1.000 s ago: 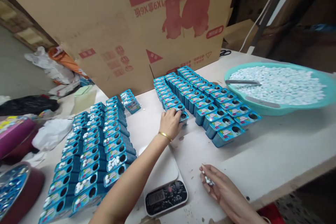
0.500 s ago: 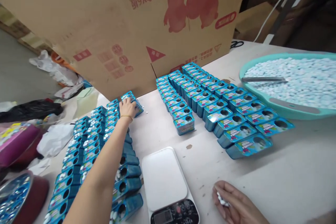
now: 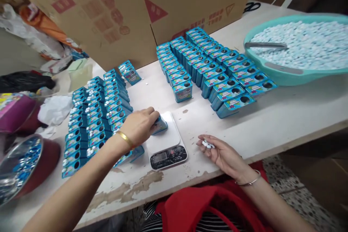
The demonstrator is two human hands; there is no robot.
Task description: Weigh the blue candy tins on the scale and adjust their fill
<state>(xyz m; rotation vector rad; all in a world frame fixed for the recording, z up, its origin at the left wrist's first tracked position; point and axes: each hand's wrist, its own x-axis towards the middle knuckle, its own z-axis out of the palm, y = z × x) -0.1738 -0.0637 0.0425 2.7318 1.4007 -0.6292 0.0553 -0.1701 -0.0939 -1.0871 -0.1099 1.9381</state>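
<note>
Blue tin [image 3: 161, 125] on scale [image 3: 169, 136], tablets [image 3: 208, 145] cupped

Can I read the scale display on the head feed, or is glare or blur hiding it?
Head view: even light, no glare; the white kitchen scale's display is too small and soft to read; the left hand gripping a small blue tin is slightly blurred.

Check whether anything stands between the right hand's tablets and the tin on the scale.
Only the left hand does: it grips the tin on the scale, covering most of it. The right hand, cupping tablets, rests on the table right of the scale, with only bare table and scale plate between.
</note>
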